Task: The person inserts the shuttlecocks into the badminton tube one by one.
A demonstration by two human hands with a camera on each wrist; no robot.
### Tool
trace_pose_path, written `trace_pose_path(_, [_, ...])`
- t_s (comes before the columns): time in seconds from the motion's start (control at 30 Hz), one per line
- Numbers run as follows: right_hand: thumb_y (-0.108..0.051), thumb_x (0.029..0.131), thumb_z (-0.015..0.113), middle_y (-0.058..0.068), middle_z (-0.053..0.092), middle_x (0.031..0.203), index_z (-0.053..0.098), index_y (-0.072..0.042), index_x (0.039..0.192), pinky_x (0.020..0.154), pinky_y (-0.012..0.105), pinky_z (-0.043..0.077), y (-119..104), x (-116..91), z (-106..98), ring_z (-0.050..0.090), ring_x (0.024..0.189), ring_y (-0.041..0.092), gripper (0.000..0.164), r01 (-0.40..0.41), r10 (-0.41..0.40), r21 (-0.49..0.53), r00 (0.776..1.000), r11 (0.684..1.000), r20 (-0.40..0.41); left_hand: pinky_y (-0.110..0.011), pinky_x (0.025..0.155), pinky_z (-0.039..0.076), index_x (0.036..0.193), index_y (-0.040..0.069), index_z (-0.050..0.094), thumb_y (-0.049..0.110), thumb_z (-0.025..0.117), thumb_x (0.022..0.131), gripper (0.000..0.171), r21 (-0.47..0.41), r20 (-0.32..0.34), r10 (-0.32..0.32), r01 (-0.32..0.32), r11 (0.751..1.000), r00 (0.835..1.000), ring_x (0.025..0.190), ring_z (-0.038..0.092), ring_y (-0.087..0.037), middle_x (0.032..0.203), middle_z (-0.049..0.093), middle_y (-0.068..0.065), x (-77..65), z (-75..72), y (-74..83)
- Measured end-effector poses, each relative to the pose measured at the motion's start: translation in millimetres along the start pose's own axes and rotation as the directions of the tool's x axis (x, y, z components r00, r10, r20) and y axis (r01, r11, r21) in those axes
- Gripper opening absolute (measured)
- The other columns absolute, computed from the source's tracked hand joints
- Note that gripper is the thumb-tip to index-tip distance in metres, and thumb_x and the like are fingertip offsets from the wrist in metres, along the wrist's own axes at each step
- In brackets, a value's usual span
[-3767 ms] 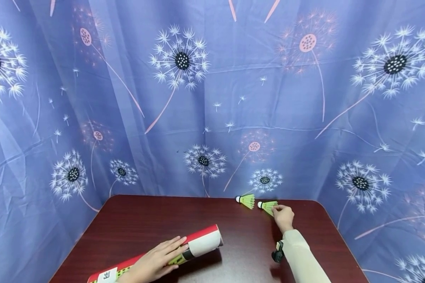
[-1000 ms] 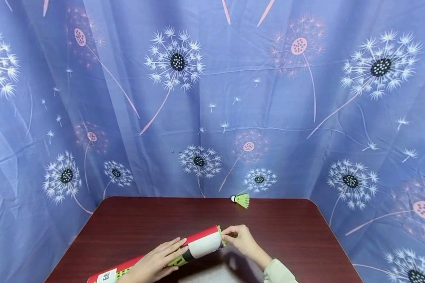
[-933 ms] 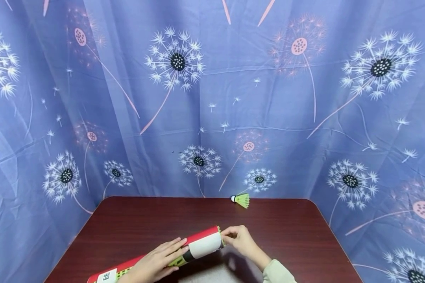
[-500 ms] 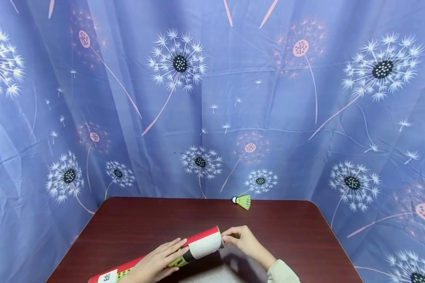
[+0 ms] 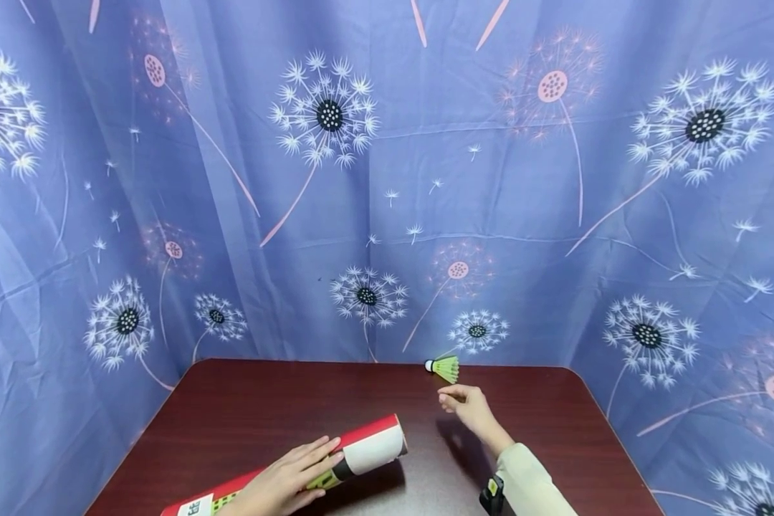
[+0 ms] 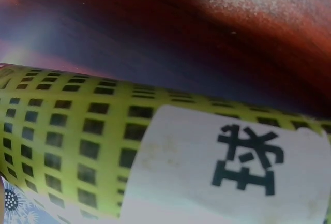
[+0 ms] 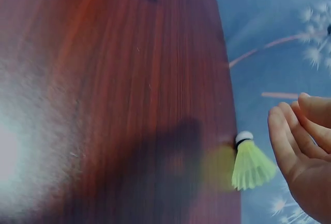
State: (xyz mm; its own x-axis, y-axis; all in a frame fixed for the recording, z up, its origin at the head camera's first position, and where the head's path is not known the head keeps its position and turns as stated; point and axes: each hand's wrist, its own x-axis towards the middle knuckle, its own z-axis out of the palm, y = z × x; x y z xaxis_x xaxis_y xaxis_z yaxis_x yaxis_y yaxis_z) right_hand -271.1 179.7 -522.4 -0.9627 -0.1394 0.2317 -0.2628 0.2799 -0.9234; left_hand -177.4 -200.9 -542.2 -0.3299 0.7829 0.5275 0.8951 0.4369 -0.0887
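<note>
My left hand [image 5: 287, 476] holds a red, white and yellow-green shuttlecock tube [image 5: 374, 448], fingers over the top and thumb on the near side. The tube slants up to the right, its mouth facing right. A yellow-green grid pattern [image 6: 88, 146] and a white label [image 6: 176, 182] fill the left wrist view. A yellow-green shuttlecock [image 5: 447, 368] with a white head lies at the table's back edge. My right hand [image 5: 471, 410] hovers just in front of it, fingers loosely bent and holding nothing. In the right wrist view the shuttlecock [image 7: 252, 167] appears beside the fingers.
The dark red wooden table [image 5: 264, 401] has rounded back corners. A blue curtain [image 5: 413, 179] with dandelion prints hangs close behind it and along both sides. A small black wrist camera [image 5: 492, 494] sits at the right sleeve.
The right hand took the right-hand shuttlecock to the tube's mouth, where its green skirt edge went from view. Now that hand has moved back toward the other shuttlecock. The left hand stayed put.
</note>
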Motion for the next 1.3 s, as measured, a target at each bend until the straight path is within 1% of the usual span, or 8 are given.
trace_pose_path(0.07, [0.008, 0.087, 0.063, 0.03, 0.067, 0.085, 0.066, 0.017, 0.098, 0.068, 0.043, 0.058, 13.6, 8.4, -1.1, 0.068, 0.073, 0.036, 0.015, -0.045, 0.045, 0.0, 0.997, 0.999, -0.064, -0.032, 0.1, 0.044, 0.142, 0.005, 0.047, 0.034, 0.067, 0.09, 0.063, 0.009, -0.01, 0.007, -0.006, 1.0, 1.0, 0.123, 0.053, -0.032, 0.144, 0.047, -0.014, -0.3, 0.2, -0.8])
trace_pose_path(0.17, [0.005, 0.086, 0.066, 0.027, 0.068, 0.086, 0.067, 0.014, 0.1, 0.065, 0.034, 0.058, 26.1, 18.6, -2.9, 0.068, 0.072, 0.026, 0.017, -0.091, 0.084, -0.044, 0.985, 0.995, -0.149, -0.035, 0.096, 0.047, 0.141, 0.005, 0.048, 0.036, 0.062, 0.093, 0.058, 0.01, -0.026, 0.014, -0.013, 1.0, 1.0, 0.122, 0.054, -0.033, 0.143, 0.048, -0.014, -0.4, 0.5, -1.8])
trace_pose_path(0.33, [0.001, 0.087, 0.066, 0.023, 0.07, 0.094, 0.068, 0.012, 0.103, 0.063, 0.023, 0.052, 34.7, 28.9, -5.4, 0.068, 0.079, 0.025, 0.02, -0.133, 0.091, -0.152, 0.962, 0.979, -0.259, -0.034, 0.098, 0.046, 0.141, 0.005, 0.048, 0.033, 0.068, 0.09, 0.062, 0.005, -0.02, 0.004, -0.004, 1.0, 1.0, 0.123, 0.053, -0.032, 0.143, 0.048, -0.014, -0.5, 1.1, -2.1])
trace_pose_path(0.53, [-0.002, 0.088, 0.066, 0.021, 0.071, 0.097, 0.068, 0.01, 0.107, 0.066, 0.024, 0.05, 46.3, 36.3, -4.2, 0.067, 0.086, 0.029, 0.023, -0.204, 0.126, -0.188, 0.925, 0.961, -0.359, -0.034, 0.098, 0.046, 0.143, 0.006, 0.046, 0.029, 0.075, 0.084, 0.07, -0.002, -0.008, -0.006, 0.006, 1.0, 1.0, 0.125, 0.052, -0.032, 0.144, 0.047, -0.014, -0.7, 1.8, -2.7])
trace_pose_path(0.63, [-0.003, 0.088, 0.066, 0.022, 0.07, 0.097, 0.067, 0.01, 0.109, 0.068, 0.025, 0.05, 51.6, 39.0, -2.8, 0.067, 0.088, 0.031, 0.025, -0.217, 0.136, -0.185, 0.918, 0.959, -0.372, -0.036, 0.096, 0.047, 0.142, 0.005, 0.047, 0.03, 0.073, 0.086, 0.066, -0.004, -0.021, -0.002, 0.002, 1.0, 1.0, 0.125, 0.052, -0.032, 0.144, 0.047, -0.013, -0.7, 2.0, -3.0])
trace_pose_path(0.8, [-0.004, 0.089, 0.065, 0.024, 0.068, 0.105, 0.063, 0.012, 0.115, 0.072, 0.026, 0.051, 57.3, 42.4, 0.0, 0.065, 0.097, 0.034, 0.031, -0.239, 0.174, -0.155, 0.922, 0.958, -0.347, -0.036, 0.096, 0.047, 0.141, 0.005, 0.048, 0.034, 0.065, 0.092, 0.06, -0.006, -0.026, 0.001, -0.001, 1.0, 1.0, 0.122, 0.054, -0.034, 0.143, 0.048, -0.014, -1.5, 3.0, -2.5])
trace_pose_path(1.07, [-0.006, 0.09, 0.064, 0.028, 0.065, 0.111, 0.058, 0.013, 0.123, 0.083, 0.041, 0.053, 60.4, 50.2, 7.1, 0.062, 0.103, 0.039, 0.038, -0.256, 0.191, -0.166, 0.925, 0.952, -0.329, -0.033, 0.099, 0.045, 0.143, 0.005, 0.046, 0.027, 0.077, 0.082, 0.071, -0.013, -0.002, -0.014, 0.014, 1.0, 1.0, 0.123, 0.053, -0.035, 0.145, 0.045, -0.014, -3.8, 2.4, -2.7])
trace_pose_path(1.3, [-0.007, 0.087, 0.068, 0.025, 0.068, 0.1, 0.063, 0.014, 0.113, 0.085, 0.046, 0.051, 62.4, 55.9, 12.1, 0.062, 0.098, 0.039, 0.034, -0.29, 0.197, -0.212, 0.907, 0.933, -0.373, -0.028, 0.105, 0.039, 0.143, 0.004, 0.045, 0.024, 0.078, 0.081, 0.072, -0.043, 0.007, -0.017, 0.017, 0.999, 1.0, 0.124, 0.052, -0.035, 0.145, 0.045, -0.015, -4.5, 0.1, -2.2])
